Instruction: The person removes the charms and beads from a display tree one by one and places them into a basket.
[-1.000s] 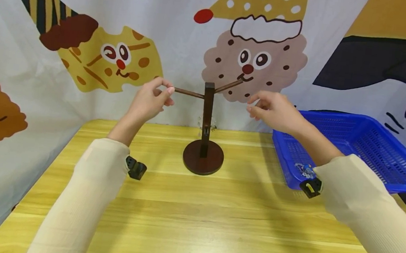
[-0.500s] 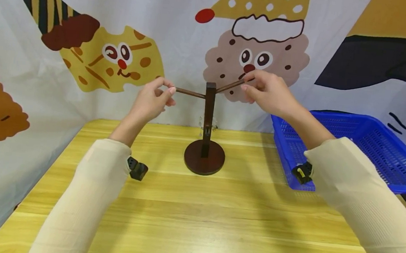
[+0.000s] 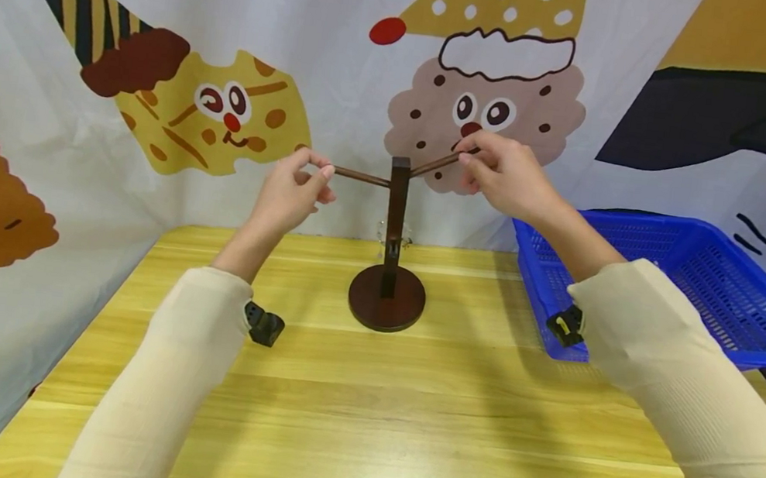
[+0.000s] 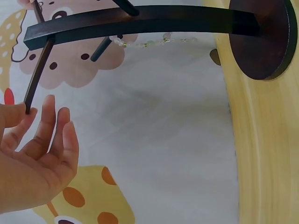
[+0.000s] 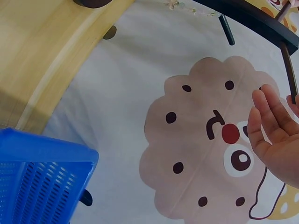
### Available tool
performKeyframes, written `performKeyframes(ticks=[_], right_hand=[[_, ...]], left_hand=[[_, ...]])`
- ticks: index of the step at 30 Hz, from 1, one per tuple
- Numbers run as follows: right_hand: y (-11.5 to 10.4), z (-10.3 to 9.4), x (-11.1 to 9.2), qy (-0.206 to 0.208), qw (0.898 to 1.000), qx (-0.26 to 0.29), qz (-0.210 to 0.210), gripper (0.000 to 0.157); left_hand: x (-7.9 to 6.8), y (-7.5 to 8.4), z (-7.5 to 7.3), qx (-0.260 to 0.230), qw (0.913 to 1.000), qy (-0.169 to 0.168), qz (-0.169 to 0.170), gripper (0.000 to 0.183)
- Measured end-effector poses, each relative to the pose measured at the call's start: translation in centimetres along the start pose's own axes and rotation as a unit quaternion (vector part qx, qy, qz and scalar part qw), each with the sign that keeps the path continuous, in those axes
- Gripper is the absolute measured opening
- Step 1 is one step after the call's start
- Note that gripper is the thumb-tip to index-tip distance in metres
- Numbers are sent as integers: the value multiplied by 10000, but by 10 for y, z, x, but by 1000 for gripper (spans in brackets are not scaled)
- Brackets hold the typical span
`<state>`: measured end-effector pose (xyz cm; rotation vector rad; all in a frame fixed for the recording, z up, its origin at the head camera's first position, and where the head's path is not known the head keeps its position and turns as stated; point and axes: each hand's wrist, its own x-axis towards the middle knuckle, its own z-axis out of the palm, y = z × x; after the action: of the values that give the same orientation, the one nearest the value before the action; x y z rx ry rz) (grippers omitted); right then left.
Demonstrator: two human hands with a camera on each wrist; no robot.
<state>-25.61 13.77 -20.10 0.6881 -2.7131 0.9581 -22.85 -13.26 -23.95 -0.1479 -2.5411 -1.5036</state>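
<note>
A dark brown wooden stand (image 3: 395,217) with a round base (image 3: 385,313) rises from the table, thin pegs sticking out from its post. My left hand (image 3: 292,192) pinches the outer end of the upper left peg (image 3: 361,177) between thumb and index finger; its other fingers are spread in the left wrist view. On the opposite side, my right hand (image 3: 512,176) pinches the tip of the upper right peg (image 3: 433,164). A beaded bracelet (image 4: 154,44) hangs from a lower peg (image 4: 101,49), behind the post in the head view.
To the right a blue plastic basket (image 3: 534,286) stands on the wooden table (image 3: 363,424), partly behind my right forearm. A white cloth with cartoon cookies (image 3: 349,95) hangs right behind the stand.
My right hand has moved left and up from beside the upper right peg and taken hold of its tip. My left hand has kept its pinch on the left peg.
</note>
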Motion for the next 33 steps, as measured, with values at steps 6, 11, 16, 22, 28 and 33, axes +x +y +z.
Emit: performKeyframes(ticks=[6,11,16,22,28,33], right_hand=[[1,1,-1,51,10000,58,-5,23],[1,1,-1,63,9998,156,41,23],[1,1,-1,57,9998,195,50,22],[0,1,-2,32,9997,193,154,23],[0,1,-3,3,9996,182,198,24],[0,1,-3,7,9995,200,229,24]], left_hand=[[-3,-5,4,167,9997,-135,-64,30],[-9,-14,16,526,9964,-653,-115,33],[-21,-17,35,737,9871,-1421,-13,28],[-32,-15,53,790,9795,-1807,401,26],[-37,-10,60,791,9833,-1561,498,29],[-38,-7,64,1001,9825,-1450,595,25]])
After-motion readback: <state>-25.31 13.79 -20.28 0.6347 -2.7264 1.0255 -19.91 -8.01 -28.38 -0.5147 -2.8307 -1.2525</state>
